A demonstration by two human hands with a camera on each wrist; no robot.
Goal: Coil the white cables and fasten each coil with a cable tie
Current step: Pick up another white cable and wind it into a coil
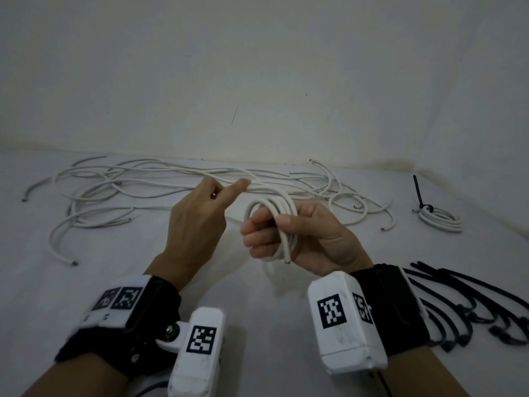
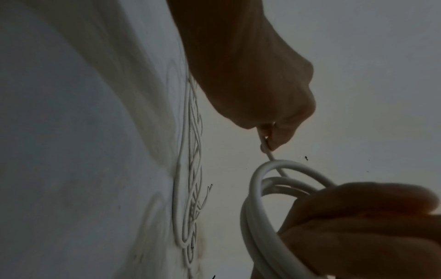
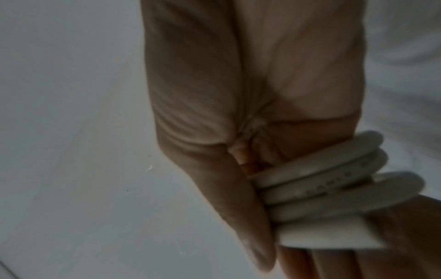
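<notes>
1. Two hands work above a white surface (image 1: 257, 310); nearest, on the near right, a bunch of loose black cable ties (image 1: 463, 308) lies just beside the right wrist
2. The right hand (image 1: 303, 239) grips a part-made coil (image 1: 274, 224) of white cable, fingers through the loops and thumb pressed over the turns, which lie packed side by side in the right wrist view; one cut end pokes out below the thumb
3. The left hand (image 1: 197, 222), just left of the coil and slightly farther away, pinches the free run of the same cable (image 2: 269, 152) between thumb and fingertips, forefinger pointing right
4. That free run goes from the pinch down into the coil's top, so the next wrap likely turns on the left hand carrying it rightward and over the held loops; the left hand is the nearer one to the slack
5. Farther back, the heap of loose white cables (image 1: 160, 184) sprawls left to right along the wall's foot
6. At the far right sits a finished coil (image 1: 439, 217), a black tie (image 1: 419, 191) standing up from it
</notes>
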